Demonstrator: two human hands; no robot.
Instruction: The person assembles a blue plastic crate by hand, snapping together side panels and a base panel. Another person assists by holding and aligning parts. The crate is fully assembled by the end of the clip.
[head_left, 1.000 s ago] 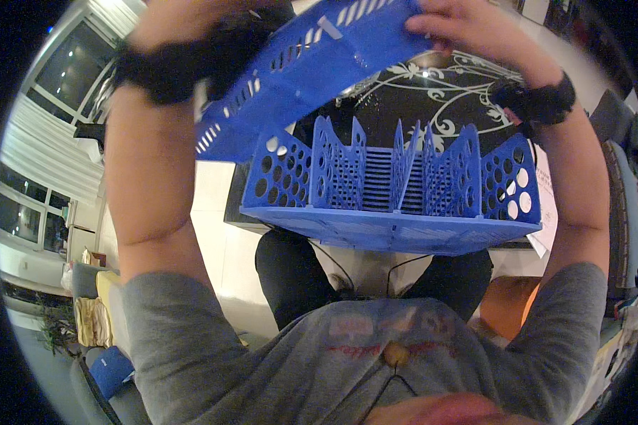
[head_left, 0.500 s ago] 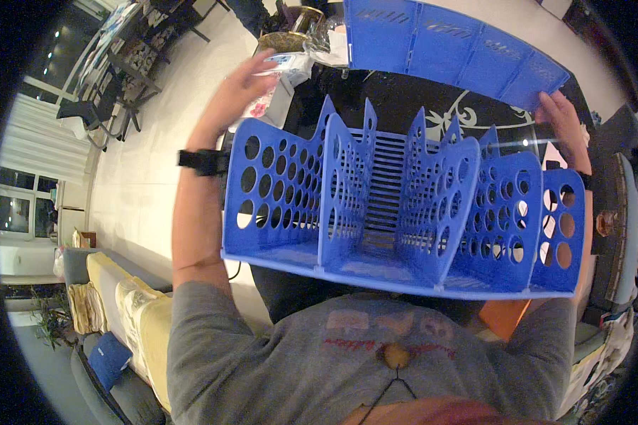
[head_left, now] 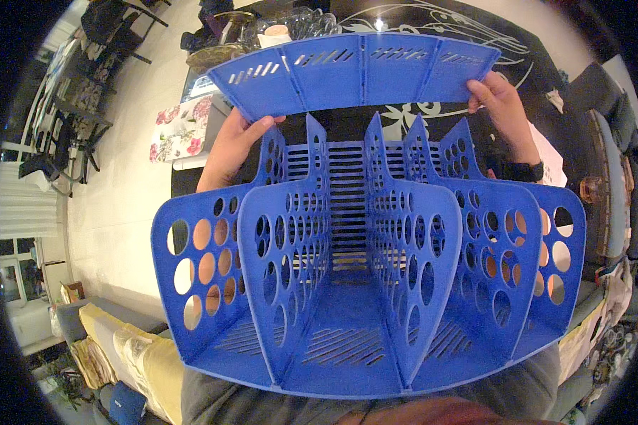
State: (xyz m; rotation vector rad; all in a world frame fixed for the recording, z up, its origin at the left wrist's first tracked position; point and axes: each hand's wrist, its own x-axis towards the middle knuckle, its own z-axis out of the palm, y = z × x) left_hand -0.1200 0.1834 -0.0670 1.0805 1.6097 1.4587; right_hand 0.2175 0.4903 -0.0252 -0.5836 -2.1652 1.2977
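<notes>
A long blue slotted plastic panel (head_left: 361, 78), divided into several sections, is held up crosswise above the far end of a blue file rack. My left hand (head_left: 237, 145) grips its left end from below, the thumb at the lower edge. At the panel's right end, my right hand (head_left: 500, 103) pinches the edge between thumb and fingers. The blue file rack (head_left: 347, 276) has upright dividers with round holes and a slatted far side. It stands close in front of my body, and its walls partly cover my forearms. A gap shows between panel and dividers.
A black table with white floral lines (head_left: 468, 25) lies beyond the panel. On its left are a flowered box (head_left: 184, 134) and a clear glass bowl (head_left: 305, 27). A sofa with a yellow cover (head_left: 131, 347) is at the lower left; dark chairs (head_left: 71, 142) stand farther off.
My left hand, free and apart from the panel before, now holds its left end. The panel has come left and nearer. The rack appears larger and lower in view.
</notes>
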